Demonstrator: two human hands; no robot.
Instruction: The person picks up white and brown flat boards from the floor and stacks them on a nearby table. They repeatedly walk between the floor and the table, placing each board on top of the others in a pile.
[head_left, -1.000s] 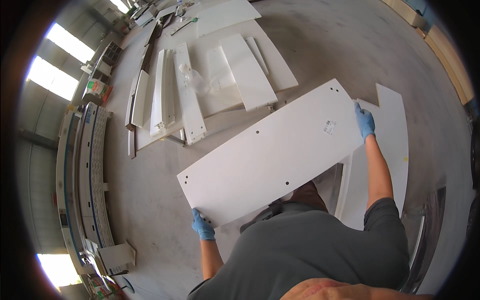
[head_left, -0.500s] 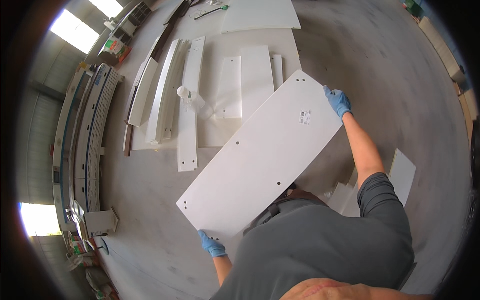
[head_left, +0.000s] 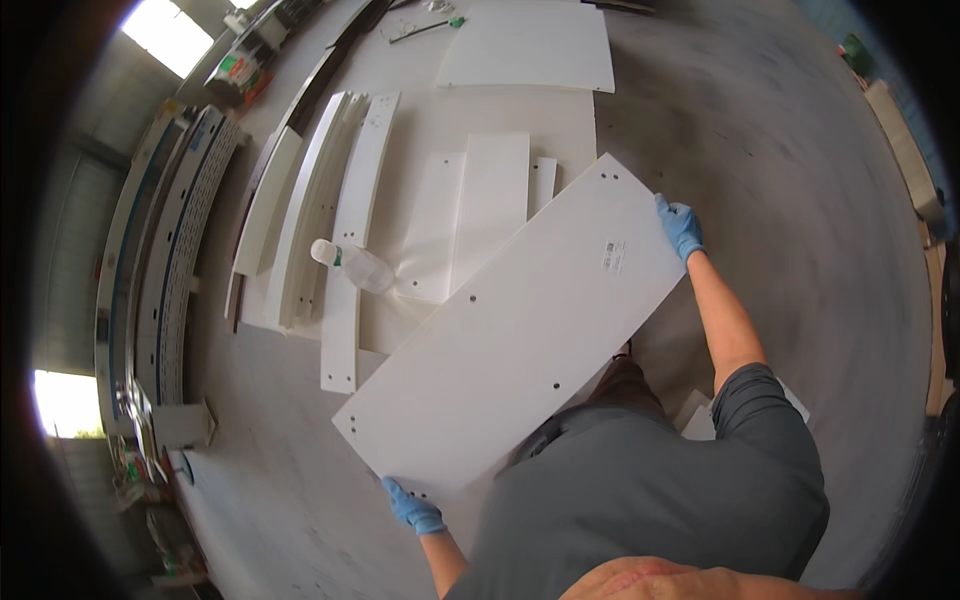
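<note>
Holding the white panel [head_left: 520, 330] before the torso [head_left: 650, 490], the left hand [head_left: 413, 508] and right hand [head_left: 681, 228] grip opposite ends with closed fingers [head_left: 663, 208]; its long axis slants from near left to far right, the surface [head_left: 425, 120] beyond.

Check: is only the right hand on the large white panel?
No, the gloved left hand grips the white panel near its lower corner while the right hand holds the opposite end.

White panel [head_left: 500, 345] turned steeper, now overlapping the worktable [head_left: 563, 122], boards at right [head_left: 699, 426] — mostly hidden
</note>
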